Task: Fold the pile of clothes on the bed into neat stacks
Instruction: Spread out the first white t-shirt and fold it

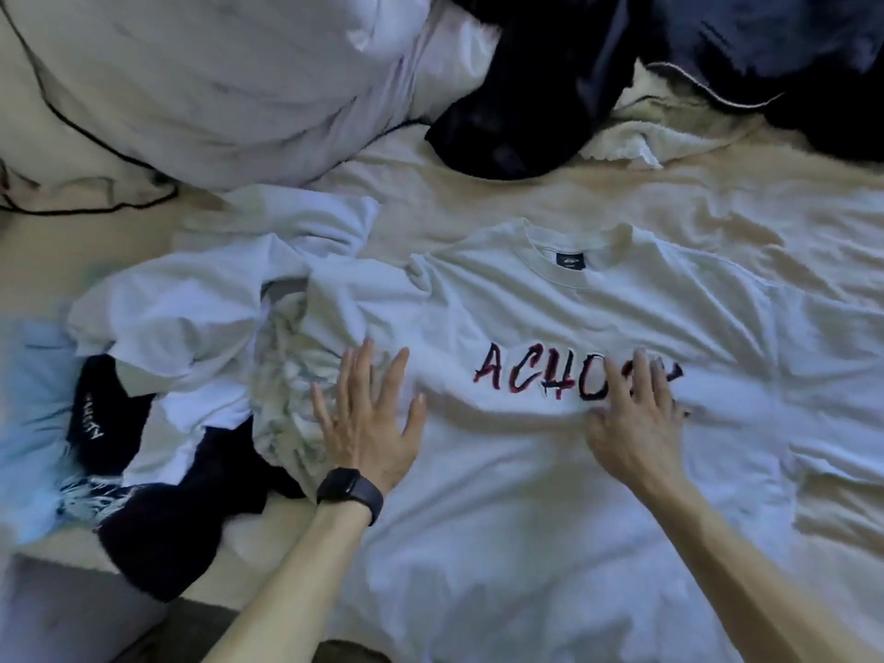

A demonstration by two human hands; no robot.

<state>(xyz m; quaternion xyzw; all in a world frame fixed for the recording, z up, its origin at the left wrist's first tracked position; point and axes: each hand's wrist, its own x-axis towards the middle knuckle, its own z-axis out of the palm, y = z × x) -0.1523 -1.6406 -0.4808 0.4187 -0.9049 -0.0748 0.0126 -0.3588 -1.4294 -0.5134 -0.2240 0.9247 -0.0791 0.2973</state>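
Both hands lie flat and released on the white T-shirt [550,495], palms down and fingers spread. The left hand [368,423], with a black watch [349,492] at its wrist, presses the shirt's left side. The right hand [636,428] rests on the chest print. The one shirt is spread face up on the bed [622,198], collar away from the person. Its red-and-dark lettering [531,378] reads "ACHO", the rest hidden under the fingers. The small dark neck label [569,263] is unreadable. Just left lies a crumpled heap of white and dark clothes [182,375].
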